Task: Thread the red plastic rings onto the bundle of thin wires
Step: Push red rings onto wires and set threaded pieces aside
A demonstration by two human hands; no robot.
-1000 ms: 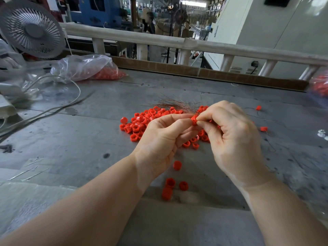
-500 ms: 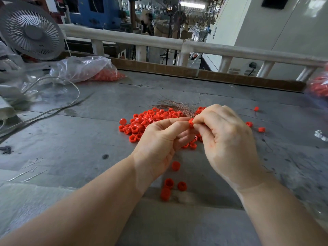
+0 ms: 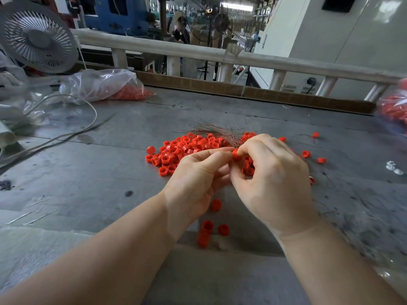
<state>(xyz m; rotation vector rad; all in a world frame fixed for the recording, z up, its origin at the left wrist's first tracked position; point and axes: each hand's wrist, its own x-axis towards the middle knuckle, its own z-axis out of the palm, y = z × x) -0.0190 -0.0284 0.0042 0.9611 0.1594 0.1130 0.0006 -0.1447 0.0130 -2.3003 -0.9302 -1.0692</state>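
A heap of red plastic rings (image 3: 182, 150) lies on the grey table (image 3: 88, 172). A bundle of thin brownish wires (image 3: 218, 132) fans out behind the heap, its near end running down between my hands. My left hand (image 3: 196, 179) pinches the wire bundle with thumb and forefinger. My right hand (image 3: 271, 179) meets it from the right, fingertips pinching one red ring (image 3: 236, 154) at the wire ends. Whether the ring sits on the wires is hidden by my fingers.
Three loose rings (image 3: 209, 230) lie near my wrists, several more (image 3: 312, 155) to the right. A clear bag of rings (image 3: 103, 86) and a fan (image 3: 35, 38) stand at the back left, with a white cable (image 3: 88, 126). Another bag (image 3: 394, 108) sits far right.
Both hands stay joined at the ring. The right fingers have shifted slightly on the ring; the view has tilted a little.
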